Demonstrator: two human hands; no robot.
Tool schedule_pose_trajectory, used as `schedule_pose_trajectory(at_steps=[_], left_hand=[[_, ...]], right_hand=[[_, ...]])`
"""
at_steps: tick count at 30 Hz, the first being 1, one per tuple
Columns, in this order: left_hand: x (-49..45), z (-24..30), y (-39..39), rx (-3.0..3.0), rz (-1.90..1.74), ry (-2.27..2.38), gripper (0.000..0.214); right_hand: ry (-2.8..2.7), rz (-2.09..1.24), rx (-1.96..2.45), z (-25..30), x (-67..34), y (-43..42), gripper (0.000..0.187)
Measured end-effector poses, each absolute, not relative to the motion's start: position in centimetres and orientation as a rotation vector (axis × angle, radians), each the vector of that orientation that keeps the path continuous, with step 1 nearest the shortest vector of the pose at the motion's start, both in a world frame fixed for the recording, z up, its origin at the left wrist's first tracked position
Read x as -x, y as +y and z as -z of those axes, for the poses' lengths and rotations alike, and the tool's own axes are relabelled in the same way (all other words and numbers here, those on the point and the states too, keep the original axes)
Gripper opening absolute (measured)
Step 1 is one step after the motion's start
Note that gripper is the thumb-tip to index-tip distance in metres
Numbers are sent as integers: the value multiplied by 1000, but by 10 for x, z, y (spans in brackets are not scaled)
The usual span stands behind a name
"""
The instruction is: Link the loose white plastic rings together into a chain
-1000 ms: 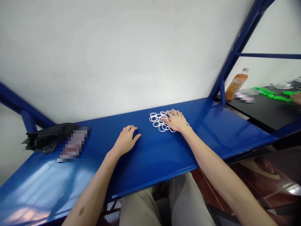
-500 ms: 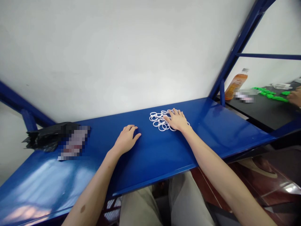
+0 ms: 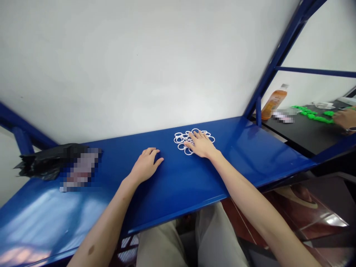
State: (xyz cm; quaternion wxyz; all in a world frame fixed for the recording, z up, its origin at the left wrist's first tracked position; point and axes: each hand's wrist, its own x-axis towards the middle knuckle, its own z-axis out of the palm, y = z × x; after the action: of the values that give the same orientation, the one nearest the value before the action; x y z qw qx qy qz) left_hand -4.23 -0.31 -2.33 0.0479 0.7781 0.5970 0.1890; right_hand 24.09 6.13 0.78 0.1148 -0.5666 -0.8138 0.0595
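Several white plastic rings lie in a loose cluster on the blue table near the white wall. My right hand lies flat on the right part of the cluster, fingers stretched out and apart, covering some rings. My left hand rests palm down on the bare blue surface a short way left of the rings, fingers loosely curved, holding nothing.
A crumpled black bag with a blurred packet sits at the table's left end. Blue frame bars rise at the right. Beyond them stands a black table with an orange drink bottle, green parts and another person's hand.
My right hand has slid slightly left over the rings, gathering them tighter. The view has shifted a little. The other person's hand has moved further in over the green parts.
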Motion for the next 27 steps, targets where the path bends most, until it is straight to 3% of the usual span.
schedule_pose_trajectory(at_steps=[15, 27], left_hand=[[41, 23, -3, -2383, -476, 1866, 52], [39, 20, -4, -2370, -456, 1866, 52]], right_hand=[[-2371, -7, 1575, -2, -238, 55, 70], [-2310, -13, 1683, 0, -239, 56, 78]])
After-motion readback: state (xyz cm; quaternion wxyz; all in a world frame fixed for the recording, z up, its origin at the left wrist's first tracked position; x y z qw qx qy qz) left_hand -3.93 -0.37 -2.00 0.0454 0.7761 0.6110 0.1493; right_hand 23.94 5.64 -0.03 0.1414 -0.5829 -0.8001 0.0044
